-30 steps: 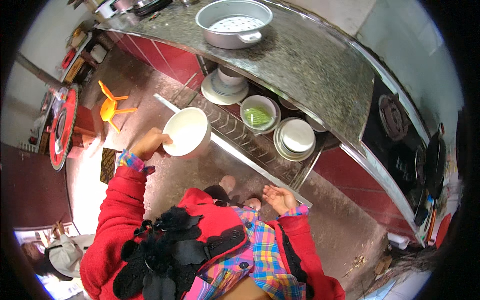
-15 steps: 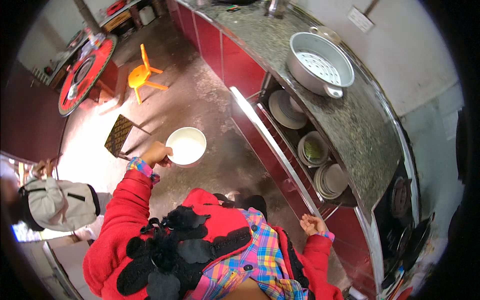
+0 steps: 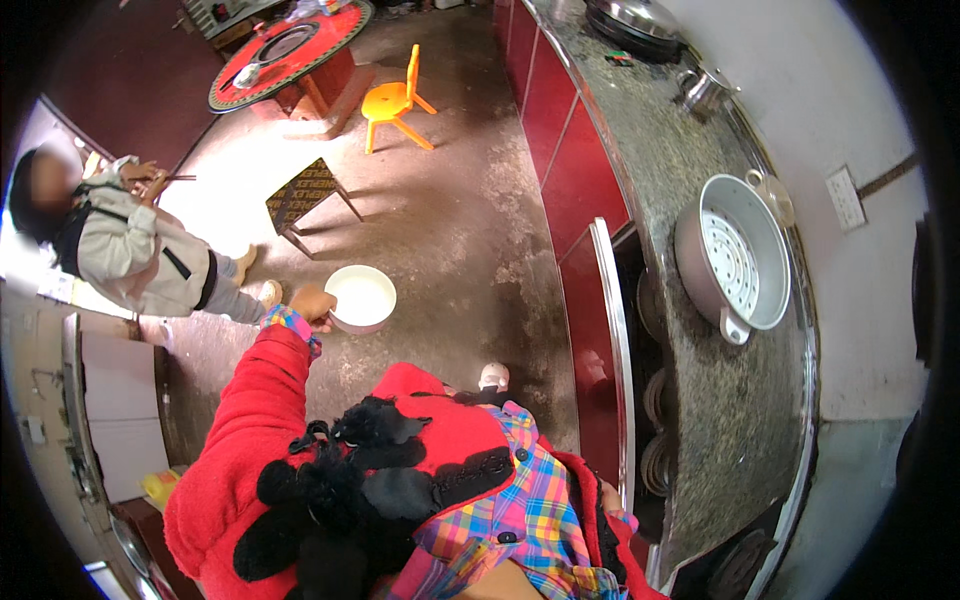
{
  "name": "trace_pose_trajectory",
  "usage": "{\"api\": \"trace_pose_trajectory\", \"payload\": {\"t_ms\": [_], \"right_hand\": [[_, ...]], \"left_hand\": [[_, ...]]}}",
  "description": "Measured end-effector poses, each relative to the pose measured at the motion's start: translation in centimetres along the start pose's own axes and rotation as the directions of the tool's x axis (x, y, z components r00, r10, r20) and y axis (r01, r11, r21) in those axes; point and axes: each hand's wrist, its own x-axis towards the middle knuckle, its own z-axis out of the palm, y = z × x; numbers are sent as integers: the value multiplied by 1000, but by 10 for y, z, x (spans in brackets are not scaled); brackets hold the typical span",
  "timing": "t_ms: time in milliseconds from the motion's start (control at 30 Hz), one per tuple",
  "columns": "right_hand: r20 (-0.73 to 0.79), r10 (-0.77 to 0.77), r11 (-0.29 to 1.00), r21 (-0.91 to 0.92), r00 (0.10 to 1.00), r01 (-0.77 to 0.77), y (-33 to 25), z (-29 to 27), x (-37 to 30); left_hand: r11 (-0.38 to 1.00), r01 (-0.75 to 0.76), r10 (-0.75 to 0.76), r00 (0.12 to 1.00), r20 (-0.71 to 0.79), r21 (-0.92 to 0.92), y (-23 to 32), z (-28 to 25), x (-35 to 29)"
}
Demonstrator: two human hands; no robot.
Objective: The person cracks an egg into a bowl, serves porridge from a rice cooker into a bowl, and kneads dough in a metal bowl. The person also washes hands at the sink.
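My left hand [image 3: 313, 304] grips a round white bowl [image 3: 362, 297] by its rim, out over the floor ahead of my body. The bowl tilts slightly, and its pale inside looks empty. Only a sliver of my right hand [image 3: 609, 497] shows beside my red jacket, close to the pulled-out red drawer [image 3: 598, 345]; its fingers are hidden. Inside that drawer, stacked dishes [image 3: 655, 462] are partly covered by the counter edge.
On the granite counter [image 3: 640, 150] at right stand a grey steamer pot [image 3: 735, 260], a metal kettle [image 3: 706, 92] and a lidded pan [image 3: 632, 25]. Ahead are a small stool [image 3: 302, 192], an orange chair [image 3: 390, 102] and a red round table [image 3: 330, 35]. Another person [image 3: 150, 250] stands at left.
The view has swung left, so the counter and drawer sit farther right. My right hand, open near the drawer before, is now mostly hidden by my jacket. My left hand keeps the bowl.
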Motion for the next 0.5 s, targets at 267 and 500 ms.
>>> {"api": "trace_pose_trajectory", "payload": {"t_ms": [267, 500], "right_hand": [[195, -335, 617, -694, 922, 371, -79, 226, 106], [364, -147, 610, -699, 920, 374, -87, 330, 152]], "left_hand": [[995, 88, -99, 938, -332, -49, -41, -24, -12], [842, 496, -221, 677, -702, 213, -111, -67, -45]]}}
